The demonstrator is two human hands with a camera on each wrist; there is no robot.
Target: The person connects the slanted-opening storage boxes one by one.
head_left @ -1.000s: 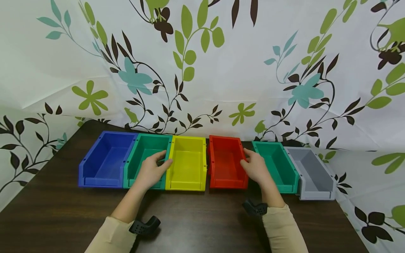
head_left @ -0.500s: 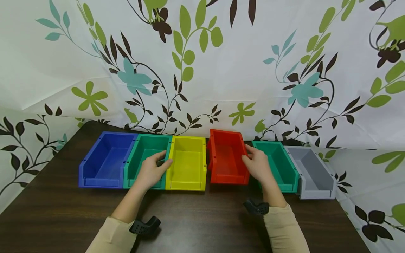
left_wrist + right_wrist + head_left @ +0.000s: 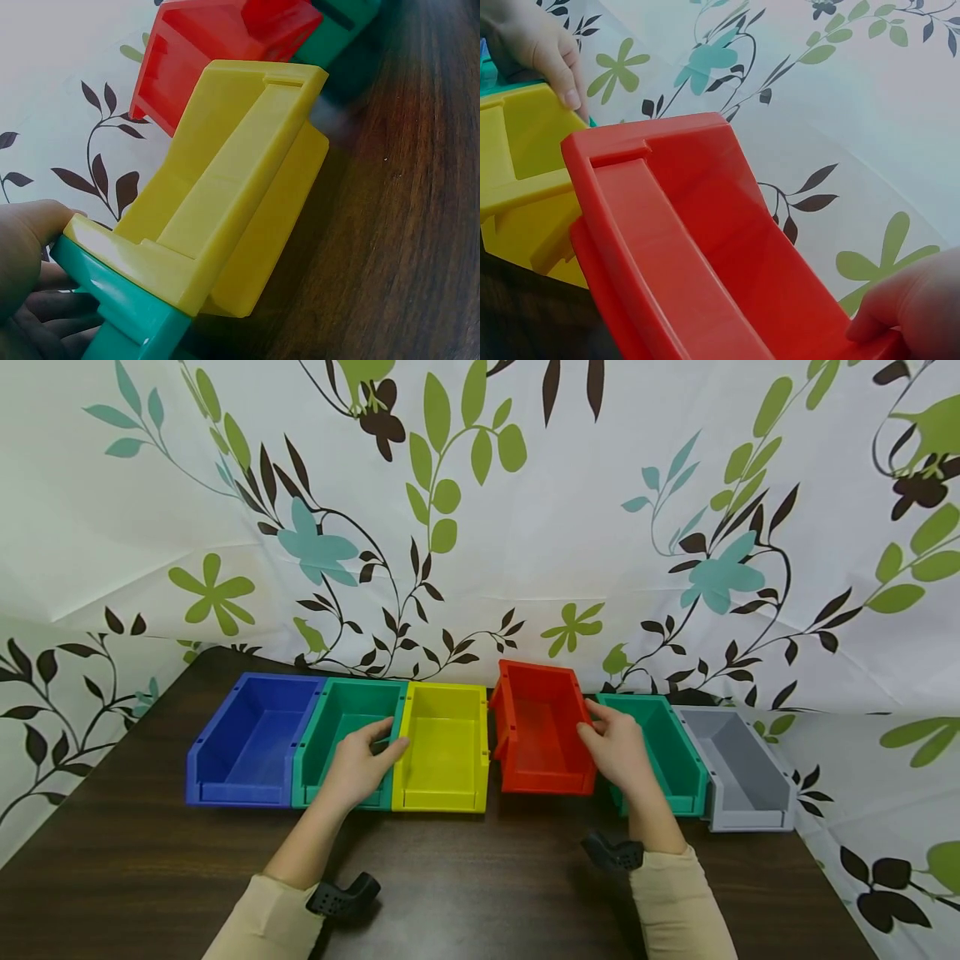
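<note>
A red storage bin point(image 3: 542, 718) is raised off the table, its back end tipped up slightly. My right hand point(image 3: 617, 747) pinches its right wall, thumb inside in the right wrist view. To its left, a yellow bin point(image 3: 447, 727) stands side by side with a green bin point(image 3: 358, 697). My left hand point(image 3: 360, 766) grips their adjoining walls, the thumb on the yellow bin's edge point(image 3: 142, 247) and the fingers on the green bin's side point(image 3: 124, 300). Nothing lies in the bins that I can see.
A blue bin point(image 3: 258, 735) touches the left green bin. On the right, a second green bin point(image 3: 660, 752) and a grey bin point(image 3: 742, 768) stand side by side. The dark wooden table point(image 3: 465, 885) ends at a patterned cloth backdrop point(image 3: 525, 552).
The red bin has risen off the table and shifted slightly right, with the right hand gripping it. The left hand and the other bins have stayed put.
</note>
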